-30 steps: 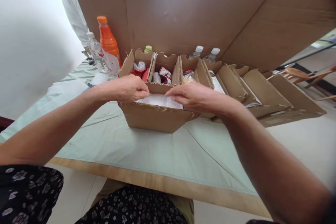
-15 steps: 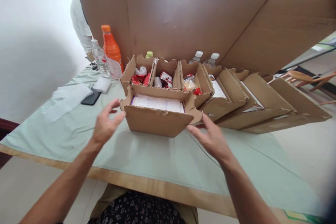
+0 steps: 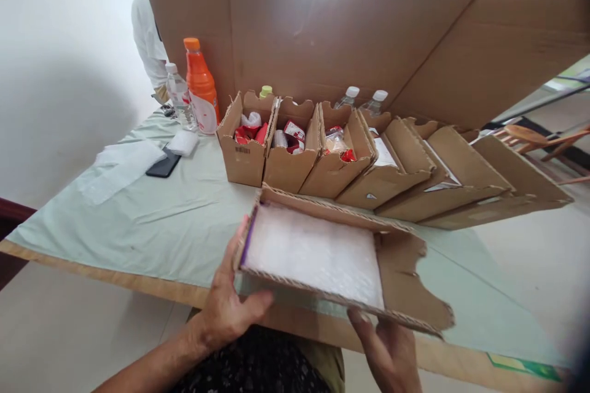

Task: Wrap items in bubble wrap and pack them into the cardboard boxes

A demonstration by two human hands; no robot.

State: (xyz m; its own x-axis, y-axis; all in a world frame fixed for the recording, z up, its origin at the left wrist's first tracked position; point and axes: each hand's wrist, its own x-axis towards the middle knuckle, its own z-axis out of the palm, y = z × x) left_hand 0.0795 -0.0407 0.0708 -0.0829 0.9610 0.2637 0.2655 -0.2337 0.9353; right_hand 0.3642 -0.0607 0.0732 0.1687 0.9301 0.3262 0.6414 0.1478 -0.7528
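Observation:
A small open cardboard box (image 3: pixel 405 267) is tilted in front of me over the table's near edge, its opening turned up toward me. Inside lies a flat item in white bubble wrap (image 3: pixel 313 252), with a strip of purple showing at its left end. My left hand (image 3: pixel 225 310) is closed on the box's left end, thumb toward the near wall. At the near wall, right of the middle, my right hand (image 3: pixel 391 347) grips the box with its thumb on the rim; its other fingers are hidden underneath.
Several cardboard bins (image 3: pixel 290 166) stand in a row behind, holding red packets and other goods. A tall cardboard panel (image 3: pixel 313 37) rises behind them. An orange bottle (image 3: pixel 201 83), clear bottle (image 3: pixel 180 98), black phone (image 3: pixel 163 163) and bubble wrap sheets (image 3: pixel 124 163) are at left. A person's sleeve (image 3: pixel 150 37) shows beyond.
Both hands have taken hold of the box. It has come toward me and to the right, away from the row of bins, and is now tilted so its inside shows more.

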